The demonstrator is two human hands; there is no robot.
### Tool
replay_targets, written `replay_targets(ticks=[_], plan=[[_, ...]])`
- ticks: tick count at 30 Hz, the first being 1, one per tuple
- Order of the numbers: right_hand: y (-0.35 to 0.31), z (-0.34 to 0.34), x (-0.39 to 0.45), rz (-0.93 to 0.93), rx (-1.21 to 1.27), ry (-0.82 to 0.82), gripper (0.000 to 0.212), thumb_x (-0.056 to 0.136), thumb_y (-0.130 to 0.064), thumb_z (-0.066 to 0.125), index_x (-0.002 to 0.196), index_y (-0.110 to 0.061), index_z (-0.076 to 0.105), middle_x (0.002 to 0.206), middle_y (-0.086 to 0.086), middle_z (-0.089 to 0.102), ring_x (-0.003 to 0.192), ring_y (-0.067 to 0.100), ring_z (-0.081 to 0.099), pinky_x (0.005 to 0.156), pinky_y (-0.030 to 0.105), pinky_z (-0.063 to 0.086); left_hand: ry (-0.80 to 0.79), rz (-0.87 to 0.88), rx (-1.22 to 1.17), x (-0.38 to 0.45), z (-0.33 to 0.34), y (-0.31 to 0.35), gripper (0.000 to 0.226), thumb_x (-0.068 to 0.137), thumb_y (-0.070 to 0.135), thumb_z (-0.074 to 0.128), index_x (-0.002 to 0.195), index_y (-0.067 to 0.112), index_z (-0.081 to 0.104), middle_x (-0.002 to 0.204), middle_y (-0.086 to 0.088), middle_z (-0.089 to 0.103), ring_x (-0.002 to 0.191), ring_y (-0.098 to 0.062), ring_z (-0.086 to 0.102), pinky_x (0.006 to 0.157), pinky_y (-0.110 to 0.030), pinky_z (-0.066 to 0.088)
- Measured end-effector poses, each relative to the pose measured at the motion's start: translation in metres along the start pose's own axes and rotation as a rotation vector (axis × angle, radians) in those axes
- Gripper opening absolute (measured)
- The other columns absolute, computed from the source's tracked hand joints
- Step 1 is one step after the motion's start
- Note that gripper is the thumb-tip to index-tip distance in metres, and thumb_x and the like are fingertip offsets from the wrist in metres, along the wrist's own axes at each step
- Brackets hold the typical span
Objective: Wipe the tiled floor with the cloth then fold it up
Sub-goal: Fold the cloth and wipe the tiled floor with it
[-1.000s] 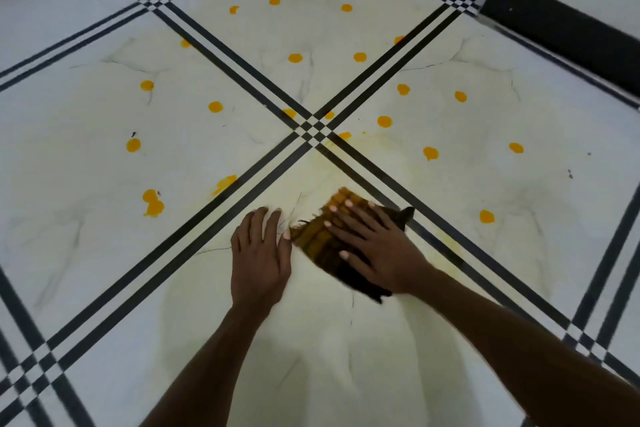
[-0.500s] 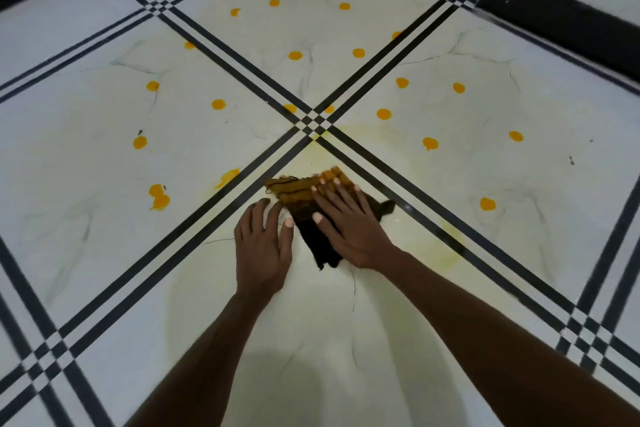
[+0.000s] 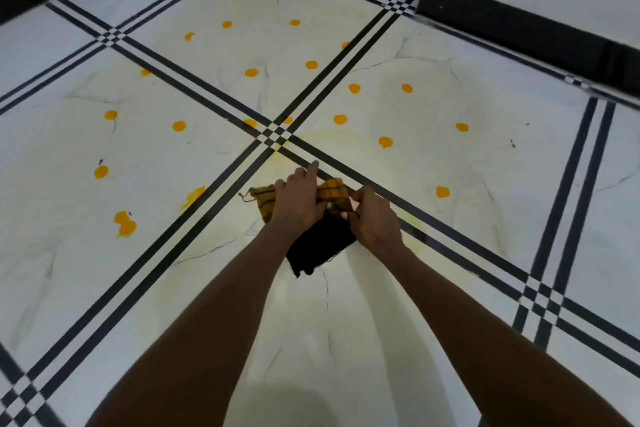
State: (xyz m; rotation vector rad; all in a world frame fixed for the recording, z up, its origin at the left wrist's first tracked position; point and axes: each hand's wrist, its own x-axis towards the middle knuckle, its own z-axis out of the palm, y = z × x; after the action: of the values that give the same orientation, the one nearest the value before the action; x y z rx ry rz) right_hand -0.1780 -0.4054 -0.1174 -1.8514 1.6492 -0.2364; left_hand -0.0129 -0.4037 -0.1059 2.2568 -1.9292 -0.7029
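Cloth (image 3: 320, 243) lies bunched under left hand (image 3: 298, 203), pinched by right hand (image 3: 375, 222).

Just one view here — a wide-angle camera on the person's head, looking forward and steeply down at the tiled floor (image 3: 450, 156). Both forearms come in from the bottom edge and meet a bit below centre, where the left hand (image 3: 298, 202) and right hand (image 3: 375, 222) are on the cloth (image 3: 320, 243), so the hands sit close to the lens while the floor stretches well away behind them. The lens bends things — the black tile stripes curve toward the edges. Far end of the frame catches the dark skirting (image 3: 519, 24) along the top and right, where floor meets wall. No second view to share anything with.
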Motion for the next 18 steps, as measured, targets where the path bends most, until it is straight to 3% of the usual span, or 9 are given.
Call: replay_targets(ticks=[3, 6, 8, 11, 14, 16, 18], plan=[[0.006, -0.014, 0.004, 0.016, 0.083, -0.023, 0.018, 0.097, -0.015, 0.069, 0.110, -0.004, 0.069, 0.107, 0.013, 0.069, 0.101, 0.027, 0.065, 0.077, 0.028, 0.043, -0.037, -0.001, -0.097, 0.010, 0.002, 0.002, 0.039, 0.092, 0.032, 0.070, 0.128, 0.023, 0.062, 0.119, -0.004, 0.068, 0.122, -0.030, 0.059, 0.114, -0.055, 0.031], [0.011, -0.048, 0.006, -0.034, 0.222, -0.009, 0.013, 0.096, -0.016, 0.070, 0.106, -0.008, 0.071, 0.102, 0.005, 0.067, 0.095, 0.023, 0.064, 0.080, 0.029, 0.044, 0.030, 0.065, -0.261, 0.013, -0.014, 0.011, 0.008, 0.094, 0.033, 0.069, 0.097, 0.026, 0.066, 0.092, 0.007, 0.065, 0.098, -0.017, 0.059, 0.097, -0.042, 0.036], [0.012, -0.078, 0.008, -0.054, 0.349, -0.022, 0.007, 0.095, -0.015, 0.071, 0.102, -0.018, 0.067, 0.099, 0.003, 0.073, 0.092, 0.024, 0.069, 0.083, 0.038, 0.055, 0.051, 0.147, -0.405, 0.015, -0.035, 0.025, 0.013, 0.094, 0.028, 0.071, 0.093, 0.023, 0.059, 0.081, 0.011, 0.058, 0.082, -0.014, 0.058, 0.084, -0.037, 0.044], [0.005, -0.130, 0.015, -0.123, 0.381, -0.019, 0.030, 0.092, -0.010, 0.076, 0.115, -0.018, 0.059, 0.101, 0.006, 0.078, 0.087, 0.023, 0.071, 0.079, 0.039, 0.057, 0.146, 0.272, -0.581, 0.015, -0.070, 0.048, 0.019, 0.092, 0.013, 0.071, 0.090, 0.020, 0.054, 0.078, 0.007, 0.059, 0.074, -0.010, 0.057, 0.071, -0.025, 0.047], [-0.006, -0.181, 0.016, -0.205, 0.302, 0.058, 0.048, 0.088, -0.008, 0.081, 0.132, -0.015, 0.063, 0.105, 0.004, 0.076, 0.089, 0.018, 0.072, 0.078, 0.023, 0.055, 0.260, 0.386, -0.637, 0.015, -0.092, 0.067, 0.016, 0.089, 0.014, 0.074, 0.097, 0.008, 0.062, 0.086, -0.004, 0.067, 0.080, -0.012, 0.061, 0.075, -0.018, 0.049], [-0.006, -0.205, 0.011, -0.264, 0.148, 0.076, 0.033, 0.089, -0.010, 0.080, 0.121, -0.016, 0.072, 0.102, 0.001, 0.076, 0.090, 0.017, 0.071, 0.079, 0.020, 0.054, 0.291, 0.413, -0.615, 0.009, -0.094, 0.080, 0.023, 0.087, 0.015, 0.077, 0.105, 0.005, 0.066, 0.088, 0.003, 0.064, 0.082, 0.004, 0.057, 0.074, -0.005, 0.041], [0.001, -0.213, 0.004, -0.304, -0.018, 0.021, 0.019, 0.089, -0.010, 0.079, 0.108, -0.014, 0.078, 0.101, 0.004, 0.077, 0.093, 0.024, 0.071, 0.084, 0.032, 0.057, 0.247, 0.426, -0.583, -0.003, -0.084, 0.088, 0.024, 0.087, 0.012, 0.078, 0.107, 0.006, 0.066, 0.090, 0.006, 0.061, 0.084, 0.012, 0.054, 0.074, 0.000, 0.037]])
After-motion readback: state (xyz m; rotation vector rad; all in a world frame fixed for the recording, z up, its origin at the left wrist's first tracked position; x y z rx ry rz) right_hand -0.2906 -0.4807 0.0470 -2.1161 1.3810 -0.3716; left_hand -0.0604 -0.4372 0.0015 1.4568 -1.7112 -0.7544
